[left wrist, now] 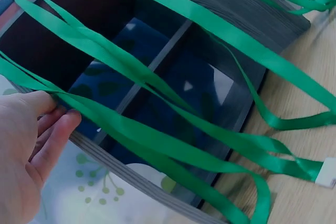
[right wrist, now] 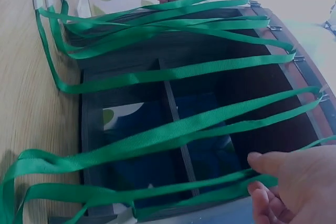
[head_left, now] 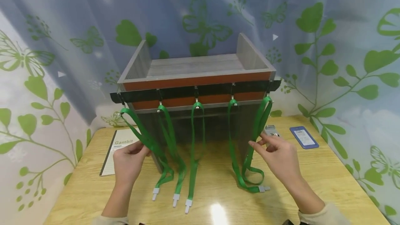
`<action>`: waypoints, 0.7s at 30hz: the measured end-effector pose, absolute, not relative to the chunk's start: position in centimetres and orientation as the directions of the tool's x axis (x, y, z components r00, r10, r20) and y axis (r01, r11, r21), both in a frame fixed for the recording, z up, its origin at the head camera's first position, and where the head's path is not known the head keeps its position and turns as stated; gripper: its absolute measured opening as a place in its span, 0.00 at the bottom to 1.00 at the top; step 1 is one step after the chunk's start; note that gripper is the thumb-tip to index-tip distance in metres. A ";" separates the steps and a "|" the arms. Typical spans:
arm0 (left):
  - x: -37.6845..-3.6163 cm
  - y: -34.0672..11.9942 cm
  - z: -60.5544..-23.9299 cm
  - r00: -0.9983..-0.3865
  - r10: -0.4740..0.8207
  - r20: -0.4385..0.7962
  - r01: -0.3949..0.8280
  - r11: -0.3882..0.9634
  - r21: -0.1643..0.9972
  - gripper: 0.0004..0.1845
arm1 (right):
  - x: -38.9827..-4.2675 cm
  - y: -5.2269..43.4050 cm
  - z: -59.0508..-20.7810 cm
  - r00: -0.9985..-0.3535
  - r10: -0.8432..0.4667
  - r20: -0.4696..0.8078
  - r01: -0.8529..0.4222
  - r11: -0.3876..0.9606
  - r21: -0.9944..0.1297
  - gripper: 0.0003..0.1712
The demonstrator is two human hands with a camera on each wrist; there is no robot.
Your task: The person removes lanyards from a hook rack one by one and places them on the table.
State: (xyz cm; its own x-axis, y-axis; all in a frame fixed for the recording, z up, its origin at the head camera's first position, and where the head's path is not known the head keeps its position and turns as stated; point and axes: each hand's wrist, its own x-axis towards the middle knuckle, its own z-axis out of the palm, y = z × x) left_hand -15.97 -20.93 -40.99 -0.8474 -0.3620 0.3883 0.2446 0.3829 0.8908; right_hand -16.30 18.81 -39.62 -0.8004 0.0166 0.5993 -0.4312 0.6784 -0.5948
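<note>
A grey wooden box (head_left: 197, 77) with an orange band stands on the table. Across its front runs a black strip (head_left: 215, 89), from whose metal clips several green lanyards hang. White plastic ends (head_left: 189, 204) show on most of them. At the box's left side, my left hand (head_left: 128, 160) pinches the outermost left lanyard (left wrist: 100, 114) at its edge; the grip is partly covered by the ribbon. My right hand (head_left: 279, 153) holds the outermost right lanyard (head_left: 260, 119) between thumb and fingers. The middle lanyard (head_left: 193, 138) hangs free between them.
A notebook marked Gambit (head_left: 120, 148) lies left of the box on the wooden table (head_left: 215, 180). To the right are a blue card holder (head_left: 303, 137) and a small grey item (head_left: 271, 130) partly behind my hand. A patterned curtain (head_left: 175, 6) hangs behind.
</note>
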 end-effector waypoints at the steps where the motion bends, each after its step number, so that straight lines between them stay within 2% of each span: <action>1: -16.0 -20.9 -41.0 -0.846 -0.374 0.380 0.242 0.367 0.898 0.10 | -16.3 18.7 -39.6 -0.795 0.032 0.605 -0.426 0.682 -0.595 0.20; 4: -16.2 -20.7 -41.4 -0.841 -0.399 0.365 0.234 0.340 0.911 0.09 | -16.4 18.6 -39.8 -0.806 0.064 0.589 -0.398 0.678 -0.618 0.18; 9: -16.3 -20.6 -42.1 -0.833 -0.423 0.356 0.224 0.330 0.917 0.09 | -16.6 18.9 -40.3 -0.870 0.113 0.480 -0.310 0.631 -0.711 0.13; 13: -16.3 -20.5 -42.1 -0.824 -0.430 0.369 0.239 0.327 0.914 0.10 | -16.9 19.4 -40.8 -0.904 0.104 0.414 -0.279 0.590 -0.758 0.09; 21: -16.2 -20.5 -41.5 -0.822 -0.402 0.403 0.248 0.384 0.889 0.10 | -17.1 20.5 -40.4 -0.947 0.087 0.310 -0.226 0.506 -0.833 0.12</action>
State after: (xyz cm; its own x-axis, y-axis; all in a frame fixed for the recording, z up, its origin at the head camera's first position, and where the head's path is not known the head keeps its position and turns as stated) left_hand -16.18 -20.52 -41.46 -0.8224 -0.4015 0.4029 0.2483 0.3839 0.8894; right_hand -17.12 20.50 -40.45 -0.9468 0.0874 0.3096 -0.2256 0.5056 -0.8327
